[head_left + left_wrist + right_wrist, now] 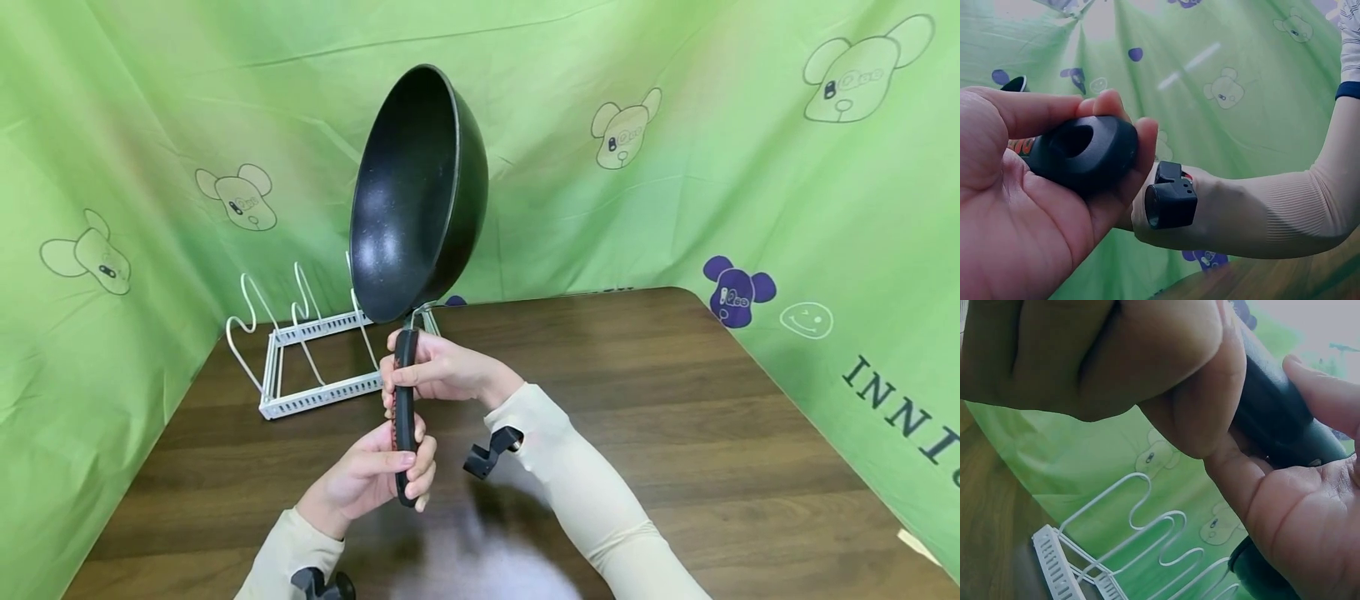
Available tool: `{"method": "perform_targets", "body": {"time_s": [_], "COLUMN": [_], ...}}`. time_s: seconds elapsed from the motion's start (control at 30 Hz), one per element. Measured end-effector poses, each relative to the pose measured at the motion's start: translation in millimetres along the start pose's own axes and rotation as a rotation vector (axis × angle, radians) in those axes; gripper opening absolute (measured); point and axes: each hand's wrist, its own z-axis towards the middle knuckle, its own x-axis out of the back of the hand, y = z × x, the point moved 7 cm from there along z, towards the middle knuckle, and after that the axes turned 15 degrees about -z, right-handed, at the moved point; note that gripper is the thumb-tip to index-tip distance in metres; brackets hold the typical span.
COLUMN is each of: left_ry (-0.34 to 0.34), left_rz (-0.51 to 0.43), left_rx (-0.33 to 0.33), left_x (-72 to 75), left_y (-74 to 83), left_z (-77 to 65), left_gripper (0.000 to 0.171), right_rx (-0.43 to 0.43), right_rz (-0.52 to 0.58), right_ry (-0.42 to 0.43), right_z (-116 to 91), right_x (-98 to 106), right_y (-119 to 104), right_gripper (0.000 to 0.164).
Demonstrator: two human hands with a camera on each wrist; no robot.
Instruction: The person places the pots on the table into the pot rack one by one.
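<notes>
A black wok [408, 192] is held upright on its handle above the table, its hollow side turned to the left. Around the lower end of the black handle [405, 408] curl the fingers of my left hand [375, 467]. Higher up, just under the pan, my right hand [442, 371] grips the same handle. In the left wrist view the handle's end [1100, 153], with its hanging hole, lies between thumb and fingers. The right wrist view shows the handle [1272, 400] across my fingers, with the wok's edge [1257, 575] low in that picture.
Behind the hands a white wire rack [322, 392] with looped dividers stands on the brown wooden table [637, 417], at the back left. The wok partly covers it. Green cloth [540, 167] with cartoon heads hangs around the table. Black wrist cameras [491, 452] sit on both sleeves.
</notes>
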Motion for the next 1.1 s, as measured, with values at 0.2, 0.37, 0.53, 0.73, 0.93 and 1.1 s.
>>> {"method": "perform_targets", "body": {"time_s": [0.2,0.37,0.53,0.73,0.93,1.1], "left_ry": [-0.041,-0.082,-0.115,-0.125,-0.132,-0.147], "left_rz": [-0.044,-0.078,-0.085,-0.112,-0.122,-0.142], "left_rx": [-0.040,-0.069,-0.094,-0.122,-0.136,-0.150], "left_x": [1.2,1.1,1.4,1.0,-0.4,-0.7], "left_y": [3.4,4.3,4.4,8.0,10.6,14.4], "left_z": [-1.5,-4.0,-5.5,-8.3,-10.4,-13.6], "left_gripper": [0.019,0.021,0.021,0.020,0.021,0.021], "right_rx": [-0.047,-0.086,-0.094,-0.058,-0.024,-0.023], "right_rz": [-0.027,-0.024,-0.015,0.014,0.065,0.085], "right_ry": [0.032,0.048,0.052,0.074,0.117,0.163], "right_z": [8,13,16,21,25,28], "right_x": [-1,-2,-3,-5,-8,-7], "right_y": [0,2,5,7,7,9], "right_gripper": [0.024,0.024,0.023,0.027,0.029,0.031]}}
